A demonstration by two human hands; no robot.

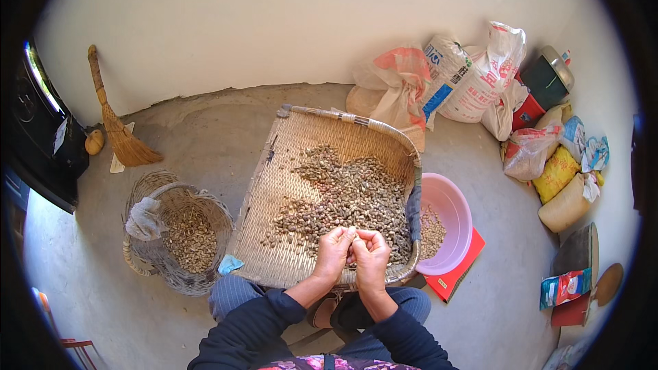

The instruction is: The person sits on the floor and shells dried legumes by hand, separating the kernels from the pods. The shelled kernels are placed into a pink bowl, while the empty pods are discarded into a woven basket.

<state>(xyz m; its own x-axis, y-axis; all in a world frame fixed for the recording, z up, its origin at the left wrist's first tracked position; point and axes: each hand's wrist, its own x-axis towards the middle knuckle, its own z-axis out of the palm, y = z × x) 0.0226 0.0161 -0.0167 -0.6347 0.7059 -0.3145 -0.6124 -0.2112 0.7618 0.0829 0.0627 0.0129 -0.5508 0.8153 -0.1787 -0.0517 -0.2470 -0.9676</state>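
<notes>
My left hand (pixel 331 253) and my right hand (pixel 371 256) meet over the near right part of a woven winnowing basket (pixel 259 226). Thumbs and fingertips pinch together on a small pod, mostly hidden by the fingers. Below and beyond them spreads a heap of brown pods, seemingly peanuts (pixel 354 192), thickest towards the basket's right side. The basket rests before me, its near edge by my knees. At its right, partly under the rim, stands a pink plastic basin (pixel 455 236) with paler pods or kernels (pixel 432 231) in it.
A wicker basket (pixel 205 277) with pale shells or pods (pixel 190 241) and a cloth (pixel 145 219) on its handle stands left. Under the basin lies a red booklet (pixel 465 267). A broom (pixel 126 139) leans on the wall; stuffed sacks (pixel 475 82) line the right back.
</notes>
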